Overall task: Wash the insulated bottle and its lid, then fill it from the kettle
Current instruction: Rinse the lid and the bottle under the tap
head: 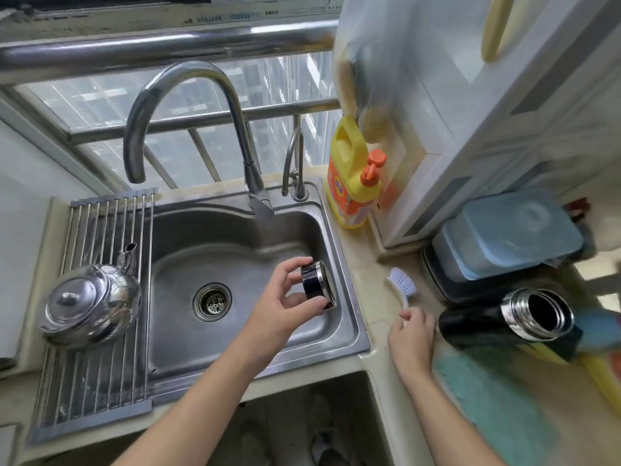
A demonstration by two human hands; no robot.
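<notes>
My left hand (282, 304) holds the bottle's black lid (318, 284) with a steel rim, over the right side of the steel sink (235, 243). On the counter to the right, my right hand (411, 334) closes on the handle of a white scrubbing brush (401, 284), whose bristles point away from me. The black insulated bottle (504, 319) lies on its side on the counter at the right, its open steel mouth turned toward me. A shiny steel kettle (92, 297) stands on the roll-up drying rack (100, 364) left of the basin.
The tall curved tap (188, 105) arches over the basin, no water running. A yellow dish soap bottle (353, 183) with an orange pump stands at the sink's back right corner. A blue lidded box (510, 237) sits behind the bottle. A teal cloth (487, 398) covers the near counter.
</notes>
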